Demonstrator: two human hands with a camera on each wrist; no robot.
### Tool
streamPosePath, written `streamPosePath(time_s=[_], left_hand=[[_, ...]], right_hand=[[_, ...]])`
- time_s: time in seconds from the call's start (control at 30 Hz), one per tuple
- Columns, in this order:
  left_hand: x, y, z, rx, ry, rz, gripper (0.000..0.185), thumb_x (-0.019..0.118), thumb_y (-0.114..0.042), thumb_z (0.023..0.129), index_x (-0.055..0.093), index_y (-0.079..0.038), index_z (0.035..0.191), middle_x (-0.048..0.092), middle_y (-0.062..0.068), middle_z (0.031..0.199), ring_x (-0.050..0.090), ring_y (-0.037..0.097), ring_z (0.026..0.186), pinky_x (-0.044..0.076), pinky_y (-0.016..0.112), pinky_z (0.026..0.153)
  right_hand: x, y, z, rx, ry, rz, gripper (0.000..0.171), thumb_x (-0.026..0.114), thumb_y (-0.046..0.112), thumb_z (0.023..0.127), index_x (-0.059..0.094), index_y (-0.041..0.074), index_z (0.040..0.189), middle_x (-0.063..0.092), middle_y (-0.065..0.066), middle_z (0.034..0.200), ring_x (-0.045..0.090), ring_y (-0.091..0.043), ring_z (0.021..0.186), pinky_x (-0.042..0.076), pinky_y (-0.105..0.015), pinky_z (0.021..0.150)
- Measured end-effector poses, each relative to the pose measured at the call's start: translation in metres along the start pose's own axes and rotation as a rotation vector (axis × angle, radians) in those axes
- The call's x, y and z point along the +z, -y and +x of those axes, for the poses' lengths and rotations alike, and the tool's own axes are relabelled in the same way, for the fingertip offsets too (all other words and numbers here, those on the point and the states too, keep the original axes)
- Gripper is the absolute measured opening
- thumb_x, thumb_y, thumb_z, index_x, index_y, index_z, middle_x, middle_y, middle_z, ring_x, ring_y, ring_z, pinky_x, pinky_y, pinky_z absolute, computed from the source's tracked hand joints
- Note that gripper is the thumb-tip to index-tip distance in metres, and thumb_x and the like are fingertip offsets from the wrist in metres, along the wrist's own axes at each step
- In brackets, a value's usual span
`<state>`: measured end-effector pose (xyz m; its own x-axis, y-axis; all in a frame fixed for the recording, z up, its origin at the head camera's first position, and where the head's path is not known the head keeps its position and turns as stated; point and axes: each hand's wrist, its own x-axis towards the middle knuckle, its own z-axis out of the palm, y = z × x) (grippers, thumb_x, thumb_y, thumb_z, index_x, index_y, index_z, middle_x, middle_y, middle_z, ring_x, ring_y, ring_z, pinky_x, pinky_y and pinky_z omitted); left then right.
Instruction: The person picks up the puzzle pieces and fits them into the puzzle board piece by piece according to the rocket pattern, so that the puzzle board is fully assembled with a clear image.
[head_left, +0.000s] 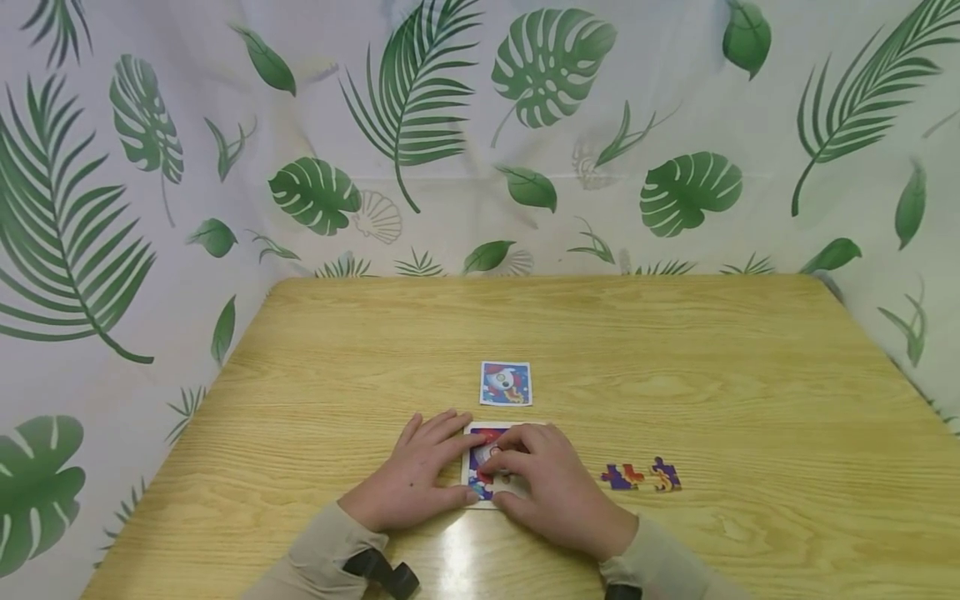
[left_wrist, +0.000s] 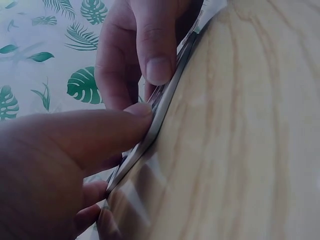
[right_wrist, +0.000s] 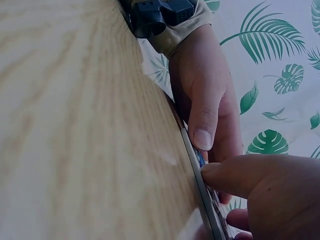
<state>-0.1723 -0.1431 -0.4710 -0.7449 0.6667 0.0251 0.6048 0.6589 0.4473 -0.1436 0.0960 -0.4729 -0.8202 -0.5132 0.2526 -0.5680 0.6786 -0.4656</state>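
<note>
A small puzzle board [head_left: 480, 431] with a white border lies flat on the table, several pieces with a red, white and blue picture in it. My left hand [head_left: 416, 479] rests along its left side, fingers spread toward the top corner and thumb at the bottom left corner. Over the right part of the board my right hand [head_left: 558, 487] is bent, its fingertips touching the picture and its thumb by the near edge. Both thumbs also show at the rim of the board [right_wrist: 197, 175] in the right wrist view. My right hand hides much of the picture.
Loose puzzle pieces, a purple and red one [head_left: 622, 476] and a purple and orange one [head_left: 665, 474], lie to the right of my right hand. Behind the board lies a picture card [head_left: 506, 383] with a rocket. A leaf-print cloth [head_left: 450, 225] hangs behind the wooden table [head_left: 360, 333].
</note>
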Motion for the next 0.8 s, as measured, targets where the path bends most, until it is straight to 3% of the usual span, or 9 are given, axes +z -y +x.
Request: streamPosePath(time_s=[0.27,0.5,0.8], left_hand=[[-0.0014,-0.0026,0.0007,-0.029,0.011,-0.030,0.069,0.066,-0.050,0.093,0.042,-0.033,0.155,0.028,0.003,0.165,0.015,0.026,0.153,-0.001,0.060,0.119],[-0.0040,-0.0006,0.0009,-0.011,0.018,-0.009,0.075,0.067,-0.056,0.091,0.041,-0.029,0.156,0.026,0.003,0.165,0.015,0.027,0.153,-0.001,0.061,0.119],[-0.0006,0.0003,0.0005,0.004,0.018,-0.007,0.081,0.068,-0.060,0.088,0.038,-0.032,0.158,0.024,0.003,0.166,0.014,0.028,0.153,-0.002,0.060,0.119]], right_hand=[[0.0001,-0.0014,0.0013,-0.009,0.011,-0.007,0.018,0.078,0.028,0.086,0.076,0.031,0.103,0.058,0.005,0.119,0.050,-0.017,0.113,0.037,-0.047,0.104],[-0.0009,-0.0006,0.0023,-0.015,-0.004,0.001,0.019,0.079,0.028,0.085,0.077,0.030,0.104,0.059,0.003,0.120,0.050,-0.018,0.113,0.038,-0.048,0.103],[-0.0086,-0.0019,-0.0009,0.045,0.014,0.049,0.033,0.080,0.029,0.084,0.074,0.025,0.117,0.058,0.004,0.124,0.050,-0.018,0.118,0.042,-0.047,0.104]])
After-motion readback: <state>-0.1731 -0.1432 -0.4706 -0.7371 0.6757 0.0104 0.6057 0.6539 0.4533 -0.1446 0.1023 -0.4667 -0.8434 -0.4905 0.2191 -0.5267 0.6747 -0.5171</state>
